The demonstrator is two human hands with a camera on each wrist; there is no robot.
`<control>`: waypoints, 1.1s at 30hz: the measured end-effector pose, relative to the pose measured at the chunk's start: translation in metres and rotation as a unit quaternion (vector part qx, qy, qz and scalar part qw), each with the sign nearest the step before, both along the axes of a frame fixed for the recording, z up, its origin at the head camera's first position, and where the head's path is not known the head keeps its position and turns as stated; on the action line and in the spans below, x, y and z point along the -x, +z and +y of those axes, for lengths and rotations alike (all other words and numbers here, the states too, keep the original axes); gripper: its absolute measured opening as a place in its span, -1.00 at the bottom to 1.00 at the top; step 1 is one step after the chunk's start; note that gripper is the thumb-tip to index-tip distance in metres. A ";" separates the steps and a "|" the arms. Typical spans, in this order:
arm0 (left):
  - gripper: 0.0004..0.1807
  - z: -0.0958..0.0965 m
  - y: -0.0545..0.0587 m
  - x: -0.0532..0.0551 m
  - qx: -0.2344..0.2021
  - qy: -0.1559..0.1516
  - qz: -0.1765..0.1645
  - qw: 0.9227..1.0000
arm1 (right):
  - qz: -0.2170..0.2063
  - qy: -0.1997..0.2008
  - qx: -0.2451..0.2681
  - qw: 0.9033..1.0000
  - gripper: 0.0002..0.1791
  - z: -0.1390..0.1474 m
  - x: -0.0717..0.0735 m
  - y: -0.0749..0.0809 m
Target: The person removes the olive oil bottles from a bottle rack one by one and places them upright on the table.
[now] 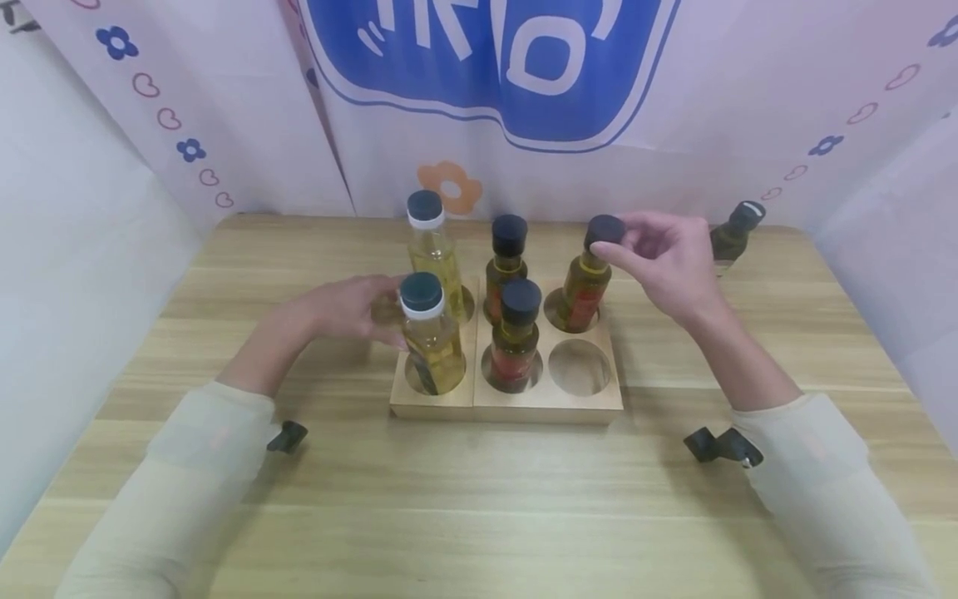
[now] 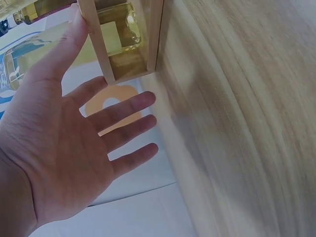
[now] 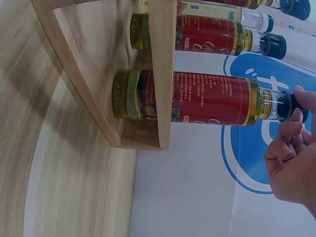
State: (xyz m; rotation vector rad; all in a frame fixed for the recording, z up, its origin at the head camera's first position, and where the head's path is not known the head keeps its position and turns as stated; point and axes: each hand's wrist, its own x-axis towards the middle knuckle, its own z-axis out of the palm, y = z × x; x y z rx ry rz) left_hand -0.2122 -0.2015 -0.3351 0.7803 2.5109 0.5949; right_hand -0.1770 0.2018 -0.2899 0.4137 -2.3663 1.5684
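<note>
My right hand [image 1: 669,268] pinches the black cap of a red-labelled olive oil bottle [image 1: 585,293] at its top. That bottle stands in the back right hole of a wooden rack [image 1: 542,408]; in the right wrist view its base sits inside the rack. My left hand [image 1: 348,309], fingers mostly straight and spread, touches the rack's left side; in the left wrist view the thumb lies against the rack's edge. Beside it stand two clear bottles [image 1: 440,353] of pale yellow oil with dark green caps. Two more red-labelled bottles [image 1: 513,358] fill the middle holes.
A front right round hole [image 1: 580,368] of the rack shows its bare inside. Behind my right hand, a dark green bottle [image 1: 732,237] stands on the wooden table [image 1: 479,507]. A printed white curtain [image 1: 262,108] hangs along the table's back edge.
</note>
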 end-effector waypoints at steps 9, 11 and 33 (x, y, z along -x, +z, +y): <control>0.21 0.002 0.004 -0.002 0.011 0.021 -0.020 1.000 | -0.004 0.001 0.018 1.000 -0.73 0.002 0.000 0.002; 0.22 0.002 0.004 -0.002 0.016 0.022 -0.023 0.999 | -0.002 0.002 0.030 1.000 -0.76 0.002 0.000 0.003; 0.24 0.003 0.006 -0.005 0.017 0.027 -0.045 0.998 | 0.047 0.044 0.183 0.981 -0.79 -0.002 0.000 0.016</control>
